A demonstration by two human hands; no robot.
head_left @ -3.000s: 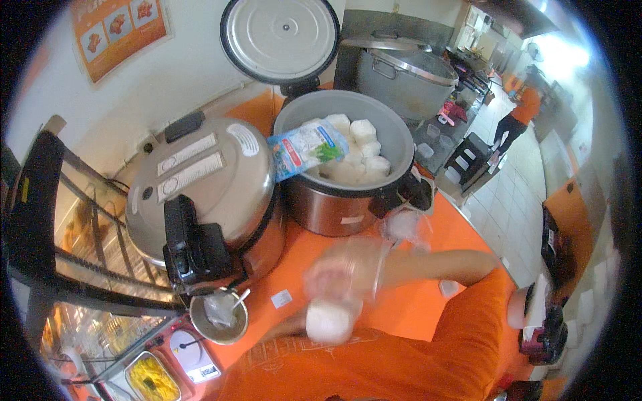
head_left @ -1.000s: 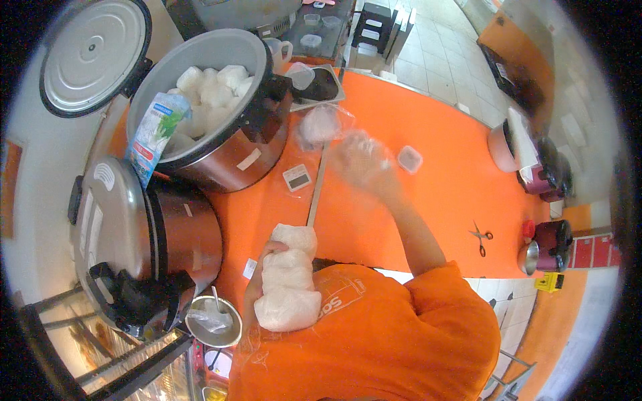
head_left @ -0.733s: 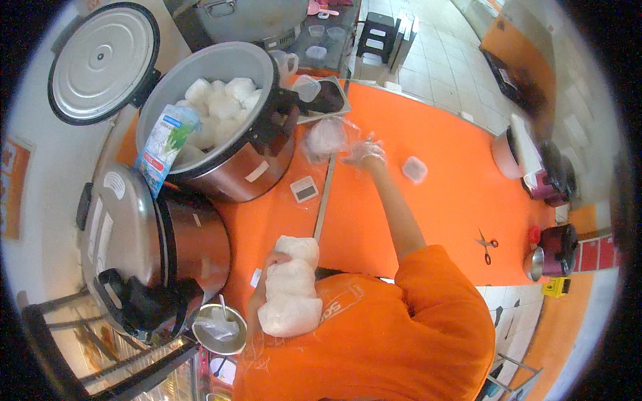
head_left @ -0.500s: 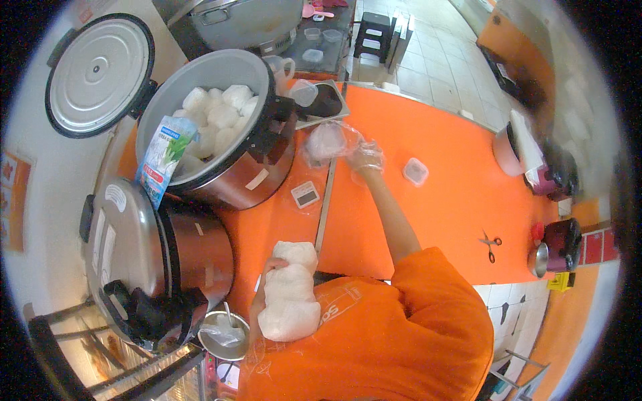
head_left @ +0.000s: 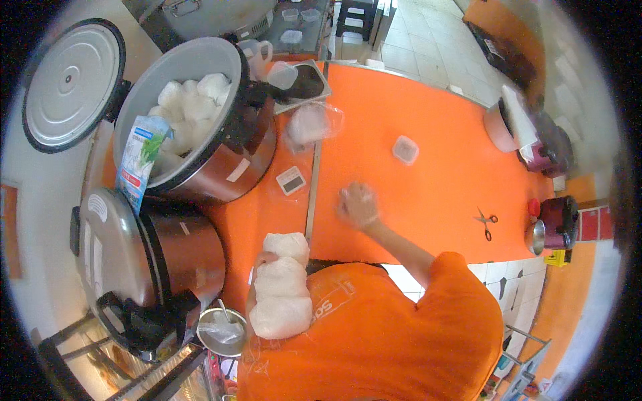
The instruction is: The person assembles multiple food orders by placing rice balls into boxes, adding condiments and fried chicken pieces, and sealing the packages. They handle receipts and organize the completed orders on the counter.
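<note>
Along my left forearm rests a row of white wrapped bundles (head_left: 282, 286), which look like rice packs, held against my body. My left hand (head_left: 267, 258) curls around the side of that row; most of its fingers are hidden. My right hand (head_left: 358, 206), in a clear plastic glove, hovers over the orange table (head_left: 414, 207). Motion smears its fingers, and I see nothing plainly in it. Beyond it lies a clear plastic bag (head_left: 311, 124). More white bundles (head_left: 190, 107) fill the large open rice cooker (head_left: 231, 164) on the left.
A closed rice cooker (head_left: 184, 250) stands nearer me. Digital scale (head_left: 291, 180), small lidded tub (head_left: 405, 150) and scissors (head_left: 487, 224) lie on the table. A metal bowl (head_left: 221, 332) sits at lower left. Pots (head_left: 498, 127) line the right edge.
My right hand has left the plastic bag and drawn back toward me across the table. My left hand still holds the bundles. The whole view has shifted slightly.
</note>
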